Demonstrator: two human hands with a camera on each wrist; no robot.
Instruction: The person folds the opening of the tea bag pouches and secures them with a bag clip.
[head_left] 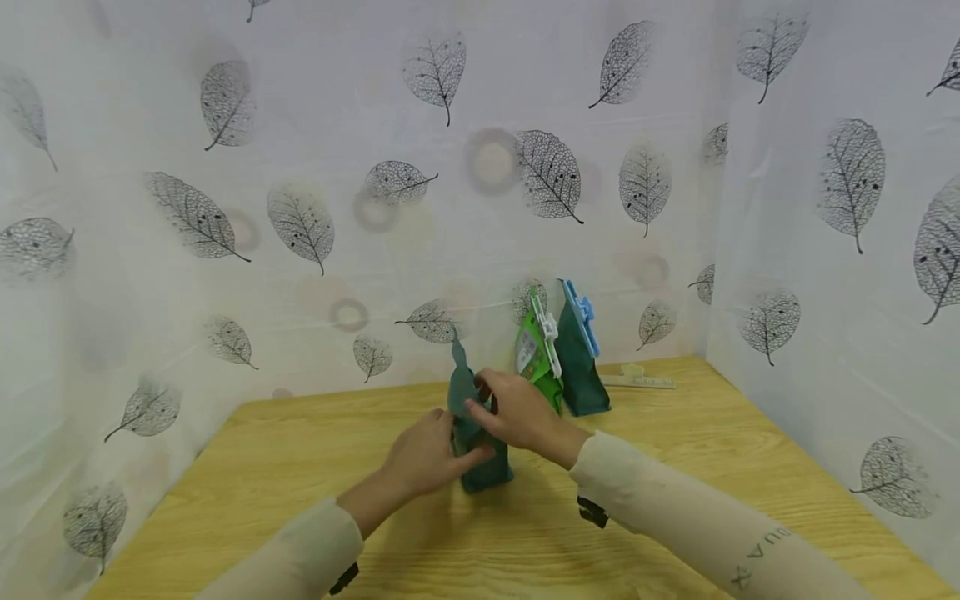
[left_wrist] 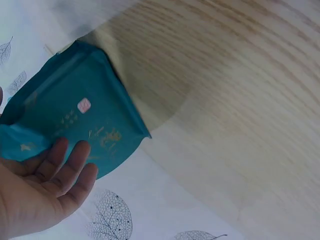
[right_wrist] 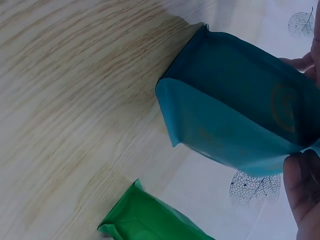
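Observation:
A teal pouch (head_left: 487,473) stands on the table in the middle of the head view, its narrow top sticking up above the hands. My left hand (head_left: 431,454) holds the pouch's left side, its thumb across the front. In the left wrist view several fingers (left_wrist: 75,172) lie beside the pouch's printed face (left_wrist: 82,105); the thumb is not seen there. My right hand (head_left: 521,412) pinches the upper part from the right, thumb in front and index finger bent over. The right wrist view shows the pouch's bottom and side (right_wrist: 240,85) and some fingertips (right_wrist: 297,185) at its upper end.
Behind and right of my right hand stand a green pouch (head_left: 534,354) with a white clip (head_left: 550,329) and another teal pouch (head_left: 581,379) with a blue clip (head_left: 585,312). A pale ruler-like strip (head_left: 648,382) lies beside them. A leaf-patterned curtain (head_left: 337,108) surrounds the wooden table (head_left: 315,442).

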